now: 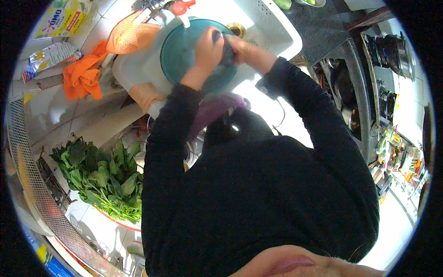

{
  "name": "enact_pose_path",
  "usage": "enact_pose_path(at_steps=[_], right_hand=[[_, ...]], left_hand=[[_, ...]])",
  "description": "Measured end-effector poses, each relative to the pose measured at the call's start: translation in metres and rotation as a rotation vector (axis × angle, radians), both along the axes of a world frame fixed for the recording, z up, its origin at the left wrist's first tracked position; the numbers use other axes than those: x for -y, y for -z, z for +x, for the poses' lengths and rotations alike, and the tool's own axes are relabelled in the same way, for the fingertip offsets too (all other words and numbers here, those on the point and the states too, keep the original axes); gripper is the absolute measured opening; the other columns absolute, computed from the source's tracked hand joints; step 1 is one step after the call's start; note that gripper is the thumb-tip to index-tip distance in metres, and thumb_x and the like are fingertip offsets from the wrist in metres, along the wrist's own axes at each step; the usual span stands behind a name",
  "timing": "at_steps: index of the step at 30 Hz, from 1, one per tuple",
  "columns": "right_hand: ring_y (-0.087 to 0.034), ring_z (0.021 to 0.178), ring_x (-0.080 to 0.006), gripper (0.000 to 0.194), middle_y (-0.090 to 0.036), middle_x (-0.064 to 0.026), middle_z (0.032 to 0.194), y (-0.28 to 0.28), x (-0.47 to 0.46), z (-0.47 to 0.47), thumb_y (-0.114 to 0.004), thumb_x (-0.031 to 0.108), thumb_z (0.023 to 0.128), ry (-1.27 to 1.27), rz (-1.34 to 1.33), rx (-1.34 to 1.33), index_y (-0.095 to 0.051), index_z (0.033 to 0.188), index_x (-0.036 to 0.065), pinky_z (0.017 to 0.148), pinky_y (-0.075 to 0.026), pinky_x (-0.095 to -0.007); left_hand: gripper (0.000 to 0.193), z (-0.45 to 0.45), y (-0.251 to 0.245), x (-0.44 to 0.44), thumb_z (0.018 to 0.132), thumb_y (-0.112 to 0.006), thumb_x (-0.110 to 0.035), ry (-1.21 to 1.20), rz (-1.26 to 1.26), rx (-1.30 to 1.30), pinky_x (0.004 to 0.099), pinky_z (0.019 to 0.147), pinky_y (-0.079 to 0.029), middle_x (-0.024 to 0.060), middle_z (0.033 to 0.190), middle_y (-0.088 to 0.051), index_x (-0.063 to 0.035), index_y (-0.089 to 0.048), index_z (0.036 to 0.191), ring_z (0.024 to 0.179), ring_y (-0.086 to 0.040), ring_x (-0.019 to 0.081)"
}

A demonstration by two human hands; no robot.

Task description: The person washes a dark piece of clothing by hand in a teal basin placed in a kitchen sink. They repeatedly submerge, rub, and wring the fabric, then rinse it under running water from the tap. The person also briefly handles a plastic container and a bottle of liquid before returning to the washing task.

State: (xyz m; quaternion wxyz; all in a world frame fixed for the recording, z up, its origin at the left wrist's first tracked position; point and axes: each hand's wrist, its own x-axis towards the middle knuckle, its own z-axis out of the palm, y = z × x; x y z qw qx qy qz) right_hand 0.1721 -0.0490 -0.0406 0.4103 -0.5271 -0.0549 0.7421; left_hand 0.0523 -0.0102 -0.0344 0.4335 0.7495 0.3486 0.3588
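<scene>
Over a teal green plastic basin (178, 52) that stands in a white sink (277, 29), both hands grip a dark, bunched cloth (227, 52). My left hand (208, 46) holds its left side, with the fingers curled and a bit of dark material showing between them. My right hand (238, 48) is closed on the right side of the same cloth. A tap with a red handle (183, 7) sits above the basin's far rim, and a thin stream of water seems to fall from its white spout. The cloth's lower part is blurred.
An orange cloth (83, 74), a striped orange cloth (133, 33) and detergent packets (52, 59) lie left of the sink. Leafy greens (104, 173) fill a red-rimmed tray at lower left. A peach cloth (145, 97) hangs on the sink's near edge. Right stands a dark counter (322, 31).
</scene>
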Motion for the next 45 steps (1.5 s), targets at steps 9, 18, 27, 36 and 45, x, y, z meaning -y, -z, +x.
enact_pose_path(at_steps=[9, 18, 27, 36, 45], right_hand=[[-0.060, 0.090, -0.0227, 0.054, -0.060, -0.0172, 0.105, -0.003, -0.010, 0.023, -0.054, 0.038, 0.088, 0.131, 0.246, 0.658, -0.051, 0.116, -0.008, 0.081, -0.048, -0.0323], [-0.055, 0.102, -0.0251, 0.067, -0.053, -0.0192, 0.117, -0.001, 0.052, 0.076, -0.061, 0.035, 0.085, 0.568, 0.232, 0.399, -0.037, 0.128, -0.010, 0.088, -0.045, -0.0352], [-0.052, 0.109, -0.0258, 0.077, -0.048, -0.0217, 0.124, -0.018, 0.086, 0.091, -0.066, 0.032, 0.082, 0.679, 0.243, 0.412, -0.028, 0.133, -0.011, 0.092, -0.042, -0.0346], [-0.057, 0.083, -0.0165, 0.040, -0.060, -0.0081, 0.092, -0.042, 0.076, 0.066, -0.067, 0.026, 0.079, 0.573, 0.302, 0.478, -0.054, 0.105, -0.002, 0.077, -0.045, -0.0274], [-0.043, 0.119, -0.0178, 0.035, -0.049, -0.0065, 0.128, -0.048, 0.044, 0.003, -0.058, 0.013, 0.085, -0.301, 0.984, 0.796, -0.055, 0.119, 0.009, 0.099, -0.036, -0.0311]], left_hand=[[0.040, -0.069, 0.029, -0.036, 0.081, -0.058, -0.033, -0.271, -0.022, -0.104, 0.0407, 0.086, -0.041, 0.0185, 0.097, -0.058, 0.0001, -0.055, 0.103, 0.094, -0.055, 0.0347], [0.041, -0.145, 0.099, -0.046, 0.070, -0.068, -0.023, -0.529, -0.764, -0.486, 0.0455, 0.057, -0.051, 0.0160, 0.085, -0.060, 0.0053, -0.057, 0.097, 0.073, -0.060, 0.0308], [0.032, -0.081, -0.077, -0.028, 0.064, -0.066, -0.025, -0.417, -0.129, -0.590, 0.0392, 0.070, -0.048, 0.0186, 0.075, -0.063, 0.0009, -0.061, 0.082, 0.075, -0.061, 0.0333], [0.027, -0.089, -0.100, -0.022, 0.070, -0.067, -0.023, -0.414, -0.228, -0.602, 0.0387, 0.063, -0.048, 0.0142, 0.076, -0.062, -0.0004, -0.059, 0.081, 0.072, -0.061, 0.0283], [0.024, -0.135, 0.064, -0.028, 0.079, -0.064, -0.012, -0.522, -0.767, 0.113, 0.0388, 0.051, -0.051, 0.0123, 0.083, -0.057, 0.0000, -0.052, 0.095, 0.065, -0.058, 0.0229]])
